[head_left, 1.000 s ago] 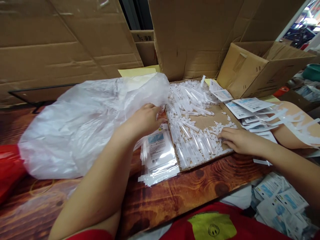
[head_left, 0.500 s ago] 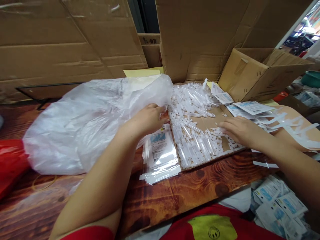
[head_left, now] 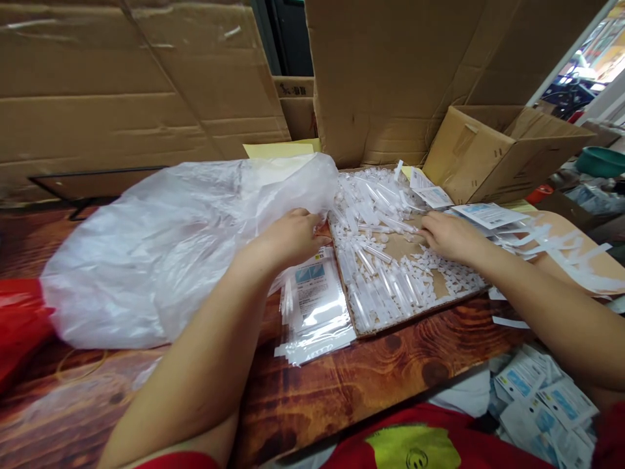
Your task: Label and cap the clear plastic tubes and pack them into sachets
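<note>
My left hand (head_left: 297, 236) hovers over the top end of a stack of clear printed plastic packets (head_left: 315, 296), beside a large crumpled translucent plastic bag (head_left: 185, 241). Its fingers are curled, with the thumb apart, and nothing shows between them. My right hand (head_left: 449, 236) is over a shallow cardboard tray (head_left: 403, 246), its fingertips pinched at the right end of a clear plastic tube (head_left: 398, 225). More clear tubes (head_left: 385, 280) lie in the tray's front left. Many small white pieces (head_left: 456, 277) are scattered along its front right.
An open cardboard box (head_left: 481, 153) stands at the back right. Printed cards (head_left: 488, 215) and a tan board (head_left: 586, 247) with white strips lie right of the tray. Filled packets (head_left: 541, 404) are heaped below the table edge. A red bag (head_left: 22, 319) is at far left.
My right hand has moved up and left, from the small white pieces to the end of a tube. My left hand has stayed nearly in place. The view has shifted slightly.
</note>
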Available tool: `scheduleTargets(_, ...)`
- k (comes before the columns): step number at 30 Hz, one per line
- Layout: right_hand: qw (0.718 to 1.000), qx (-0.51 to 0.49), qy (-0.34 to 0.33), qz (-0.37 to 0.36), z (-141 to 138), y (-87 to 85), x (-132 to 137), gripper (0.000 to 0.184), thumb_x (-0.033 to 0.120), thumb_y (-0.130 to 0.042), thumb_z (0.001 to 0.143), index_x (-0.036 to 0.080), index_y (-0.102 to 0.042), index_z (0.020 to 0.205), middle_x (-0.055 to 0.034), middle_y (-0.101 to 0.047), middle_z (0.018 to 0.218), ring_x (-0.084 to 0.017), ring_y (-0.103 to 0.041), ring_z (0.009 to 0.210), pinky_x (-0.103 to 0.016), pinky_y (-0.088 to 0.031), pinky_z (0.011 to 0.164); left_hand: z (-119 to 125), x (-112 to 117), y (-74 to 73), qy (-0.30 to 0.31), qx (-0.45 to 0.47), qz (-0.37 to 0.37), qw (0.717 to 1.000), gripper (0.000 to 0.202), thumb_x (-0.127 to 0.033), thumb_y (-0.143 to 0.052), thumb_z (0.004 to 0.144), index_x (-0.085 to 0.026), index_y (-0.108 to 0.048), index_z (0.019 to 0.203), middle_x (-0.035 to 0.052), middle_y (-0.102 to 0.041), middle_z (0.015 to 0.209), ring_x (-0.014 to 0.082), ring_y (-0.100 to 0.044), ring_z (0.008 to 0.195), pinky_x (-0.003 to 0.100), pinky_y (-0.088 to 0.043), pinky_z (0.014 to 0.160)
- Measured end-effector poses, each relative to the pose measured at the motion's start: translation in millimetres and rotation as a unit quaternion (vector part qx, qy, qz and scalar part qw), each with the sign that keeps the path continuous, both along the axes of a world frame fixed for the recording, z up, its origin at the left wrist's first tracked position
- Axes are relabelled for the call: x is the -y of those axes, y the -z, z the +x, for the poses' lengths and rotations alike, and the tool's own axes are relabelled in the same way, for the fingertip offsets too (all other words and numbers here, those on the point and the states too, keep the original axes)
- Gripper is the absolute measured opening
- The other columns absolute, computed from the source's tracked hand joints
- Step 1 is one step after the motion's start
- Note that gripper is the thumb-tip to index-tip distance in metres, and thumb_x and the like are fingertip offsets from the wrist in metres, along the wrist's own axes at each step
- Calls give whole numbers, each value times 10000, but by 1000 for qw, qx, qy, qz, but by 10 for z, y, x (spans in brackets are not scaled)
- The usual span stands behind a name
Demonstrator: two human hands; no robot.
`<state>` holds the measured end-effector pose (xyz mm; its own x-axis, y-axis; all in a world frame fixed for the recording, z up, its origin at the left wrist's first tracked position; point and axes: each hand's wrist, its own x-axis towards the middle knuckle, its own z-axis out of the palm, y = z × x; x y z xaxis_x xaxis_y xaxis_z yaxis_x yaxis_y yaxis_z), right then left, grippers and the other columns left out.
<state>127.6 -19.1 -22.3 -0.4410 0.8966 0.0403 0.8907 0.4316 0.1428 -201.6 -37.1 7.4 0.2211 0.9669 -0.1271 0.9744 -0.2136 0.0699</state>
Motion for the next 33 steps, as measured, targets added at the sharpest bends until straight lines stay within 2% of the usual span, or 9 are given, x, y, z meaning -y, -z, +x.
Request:
scheduleTargets(3, 998, 63, 21, 4, 177, 92, 74, 381, 327, -381, 1062, 88, -670, 1132, -215, -664, 1140, -315, -656, 998, -393, -478, 876, 19, 7, -7, 3, -1, 1, 1000, 528, -430, -542, 976, -138, -628, 1407, 159, -616, 1437, 324, -567, 1348, 378, -449, 1135)
scheduleTargets(8, 990, 123, -69, 7, 254, 263, 206, 443, 357, -328, 1081, 91, -679, 1136, -214, -664, 1124, -334, -621, 1077, -412, -448, 949, 49, 30, -17, 8, -16, -4, 1000, 510, -415, -519, 981, -126, -641, 1384, 156, -632, 1424, 322, -550, 1364, 373, -438, 1145)
scheduleTargets(13, 985, 145, -79, -49, 275, 161, 344, 435, 373, -327, 1085, 131, -688, 1109, -176, -685, 1048, -299, -655, 996, -384, -471, 876, 61, 38, -28, 13, -20, -10, 1000, 517, -402, -500, 984, -118, -632, 1395, 163, -640, 1412, 319, -550, 1362, 374, -435, 1141)
scheduleTargets(16, 985, 134, -85, -65, 330, 108, 422, 484, 400, -284, 1091, 128, -679, 1157, -181, -676, 1083, -301, -663, 989, -403, -481, 895, 60, 27, -22, 18, -21, -7, 1000, 530, -412, -491, 982, -115, -630, 1398, 170, -644, 1403, 322, -557, 1352, 386, -437, 1137)
scheduleTargets(19, 989, 104, -90, -55, 376, 145, 506, 521, 491, -323, 1073, 132, -663, 1237, -202, -657, 1137, -334, -649, 1057, -460, -479, 965, 60, 26, -21, 19, -19, -5, 1000, 545, -436, -487, 983, -113, -631, 1398, 169, -646, 1399, 322, -553, 1358, 385, -436, 1138)
scheduleTargets(25, 992, 62, -17, -104, 329, 226, 661, 689, 678, -343, 1012, 139, -615, 1344, -224, -620, 1182, -390, -619, 1138, -529, -471, 1030, 58, 35, -30, 17, -15, -8, 1000, 540, -449, -475, 991, -120, -637, 1388, 158, -650, 1393, 315, -553, 1356, 372, -432, 1139)
scheduleTargets(33, 989, -1, 3, -146, 240, 200, 728, 689, 699, -444, 978, 159, -562, 1388, -197, -558, 1255, -333, -665, 1091, -498, -500, 1040, 88, 45, -38, 23, -7, -3, 1000, 483, -415, -492, 980, -127, -691, 1313, 158, -690, 1347, 323, -568, 1343, 381, -440, 1130)
